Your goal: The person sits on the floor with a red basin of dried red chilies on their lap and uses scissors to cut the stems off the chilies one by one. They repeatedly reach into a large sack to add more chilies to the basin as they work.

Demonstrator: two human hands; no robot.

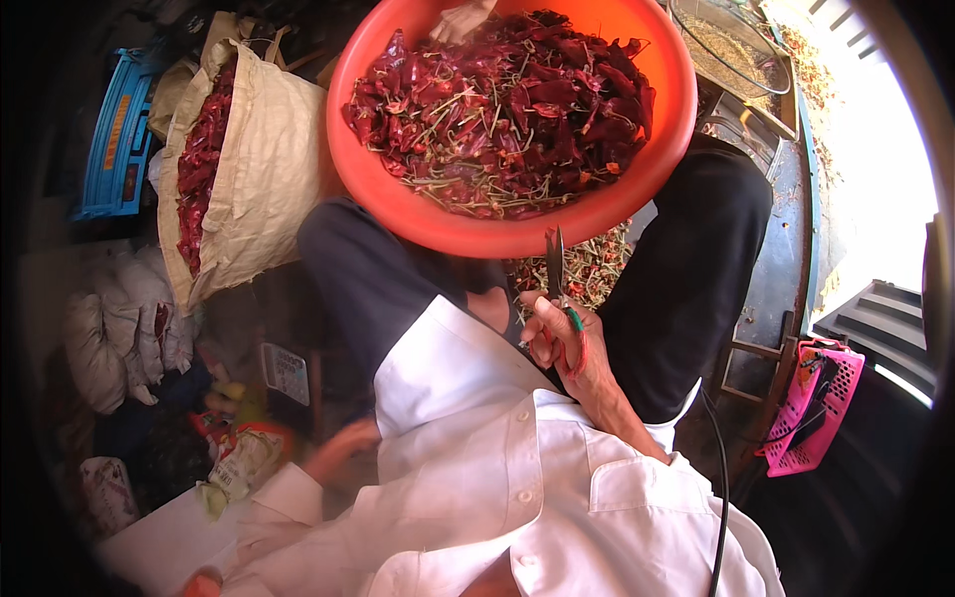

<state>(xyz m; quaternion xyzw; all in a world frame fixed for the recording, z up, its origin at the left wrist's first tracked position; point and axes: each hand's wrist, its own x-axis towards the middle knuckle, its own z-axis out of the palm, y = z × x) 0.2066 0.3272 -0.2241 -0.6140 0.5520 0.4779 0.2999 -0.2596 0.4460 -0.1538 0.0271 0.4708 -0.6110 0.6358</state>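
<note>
In my right hand is a pair of scissors with red and green wrapped handles, their blades pointing up at the lower rim of an orange plastic basin. Dried red chili peppers and loose pale stems fill much of the basin, which is above my knees. My left hand is low at my left side, blurred and partly hidden by my white shirt; whether it holds anything cannot be told. Cut stems and chili bits lie below the basin, between my legs.
Another person's hand reaches into the basin from the top. An open woven sack of chilies stands at left, beside a blue plastic object and white sacks. A calculator is lower left; a pink perforated basket is at right.
</note>
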